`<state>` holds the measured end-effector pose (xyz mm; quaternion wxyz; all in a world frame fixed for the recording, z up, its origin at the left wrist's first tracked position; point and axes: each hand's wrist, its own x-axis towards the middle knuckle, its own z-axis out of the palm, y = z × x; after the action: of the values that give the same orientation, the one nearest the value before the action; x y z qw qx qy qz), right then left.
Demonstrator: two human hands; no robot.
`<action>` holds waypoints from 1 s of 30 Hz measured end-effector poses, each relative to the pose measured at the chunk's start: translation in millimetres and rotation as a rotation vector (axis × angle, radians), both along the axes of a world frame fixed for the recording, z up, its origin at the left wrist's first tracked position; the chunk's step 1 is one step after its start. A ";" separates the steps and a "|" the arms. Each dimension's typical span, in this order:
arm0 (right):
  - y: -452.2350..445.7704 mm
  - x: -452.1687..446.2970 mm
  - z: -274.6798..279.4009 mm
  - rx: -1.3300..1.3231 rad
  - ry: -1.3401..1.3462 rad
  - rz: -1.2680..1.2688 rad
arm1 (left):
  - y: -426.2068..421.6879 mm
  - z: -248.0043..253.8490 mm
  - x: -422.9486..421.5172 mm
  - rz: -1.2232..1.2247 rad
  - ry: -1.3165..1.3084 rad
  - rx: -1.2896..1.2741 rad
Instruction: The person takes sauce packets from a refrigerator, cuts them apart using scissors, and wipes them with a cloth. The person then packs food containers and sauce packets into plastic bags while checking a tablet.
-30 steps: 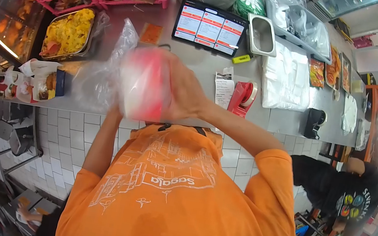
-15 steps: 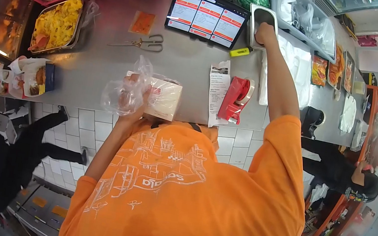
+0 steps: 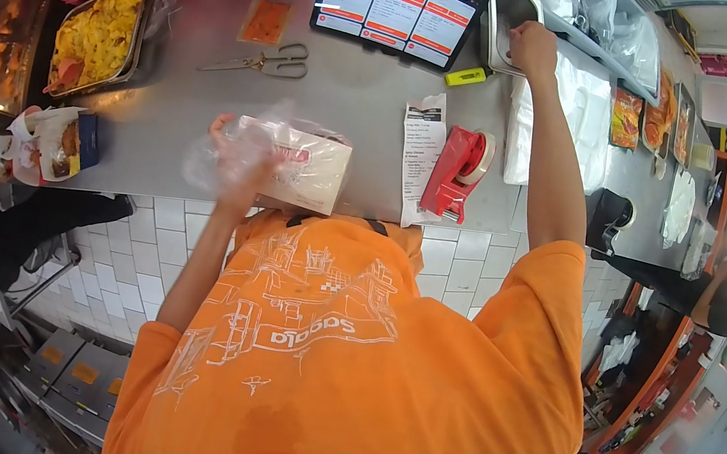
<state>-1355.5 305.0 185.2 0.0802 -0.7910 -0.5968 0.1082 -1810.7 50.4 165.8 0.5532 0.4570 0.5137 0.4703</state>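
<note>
On the steel counter near my body, a white carton (image 3: 315,182) sits in front of a crumpled clear plastic bag (image 3: 266,127). My left hand (image 3: 245,169) grips the bag at the carton's left side; motion and the film blur its fingers. My right hand (image 3: 534,51) is closed at the right rim of a deep metal container (image 3: 510,2), its fingertips turned inward, and whatever it may pinch is hidden. Between the hands lie a printed receipt (image 3: 422,140) and a red tape dispenser (image 3: 456,173).
Scissors (image 3: 266,62) and an orange sachet (image 3: 265,21) lie left of a tablet (image 3: 394,7). A yellow highlighter (image 3: 466,77) is beside the metal container. White bags (image 3: 561,126) are stacked at right. A tray of yellow food (image 3: 96,44) stands left. Other people are on both sides.
My right hand has risen out of the metal container to its right rim. My left hand and the plastic bag have shifted slightly, uncovering more of the carton. The view has moved a little.
</note>
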 end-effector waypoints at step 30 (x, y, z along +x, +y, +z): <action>-166.9 -195.5 55.5 -0.140 1.321 0.107 | 2.1 17.4 -7.3 -0.110 0.220 0.021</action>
<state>-1551.1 138.1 240.7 0.3717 -0.5311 -0.4523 0.6125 -1818.0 52.5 183.1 0.5137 0.5392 0.5403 0.3917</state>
